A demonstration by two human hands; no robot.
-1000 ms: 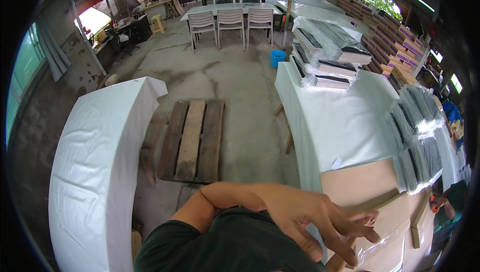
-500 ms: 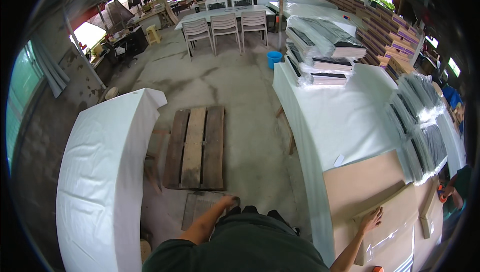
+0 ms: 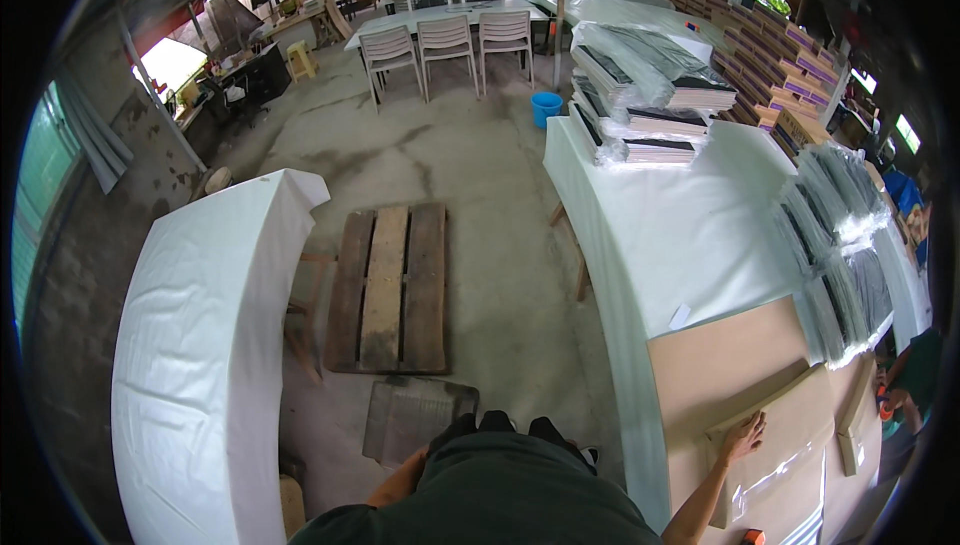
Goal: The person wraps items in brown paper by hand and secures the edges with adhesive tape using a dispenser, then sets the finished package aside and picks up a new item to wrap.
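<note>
My right hand [image 3: 743,437] lies open, its fingers spread on top of a flat package [image 3: 785,455] in brown paper and shiny clear wrap. Under the package is a brown cardboard sheet [image 3: 725,350] on the white-covered table [image 3: 690,255] to my right. Close against my body is my left hand [image 3: 411,469], its fingers hidden by my dark shirt. An orange-and-black object [image 3: 754,537], too cut off to name, sits by the package's near edge.
A wooden pallet [image 3: 388,290] and a grey mat [image 3: 415,417] lie on the floor ahead. Another white-covered table [image 3: 190,345] stands left. Plastic-wrapped stacks [image 3: 650,95] load the right table. At far right, a co-worker's hand [image 3: 893,403] is beside a narrow brown package [image 3: 860,423].
My left hand has drawn back from over the grey mat to my body, uncovering more of the mat. My right hand stays on the package.
</note>
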